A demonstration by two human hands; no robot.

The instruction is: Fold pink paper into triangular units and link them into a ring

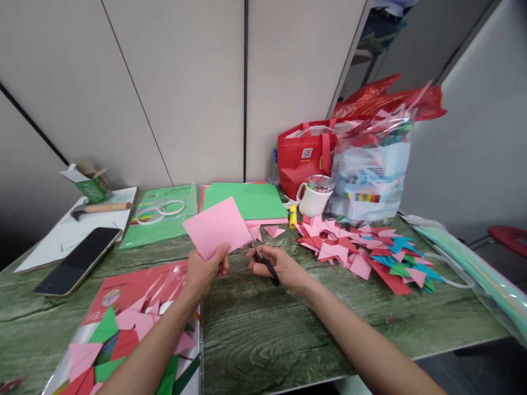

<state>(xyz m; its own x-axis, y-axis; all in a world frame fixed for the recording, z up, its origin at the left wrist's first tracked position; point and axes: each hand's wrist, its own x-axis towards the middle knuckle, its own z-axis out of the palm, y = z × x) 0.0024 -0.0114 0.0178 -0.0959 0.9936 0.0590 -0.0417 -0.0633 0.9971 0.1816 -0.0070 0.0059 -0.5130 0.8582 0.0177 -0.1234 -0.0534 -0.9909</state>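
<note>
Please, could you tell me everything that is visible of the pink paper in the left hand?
The pink paper is a plain, four-sided piece, looking flat and thin. The left hand holds its near edge above the table, thumb on top. The scissors are at its right corner; whether they touch it is unclear.

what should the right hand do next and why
Probably snip the pink sheet at its right edge: the right hand holds the scissors with their blades at or close to that edge, while the left hand grips the sheet.
</note>
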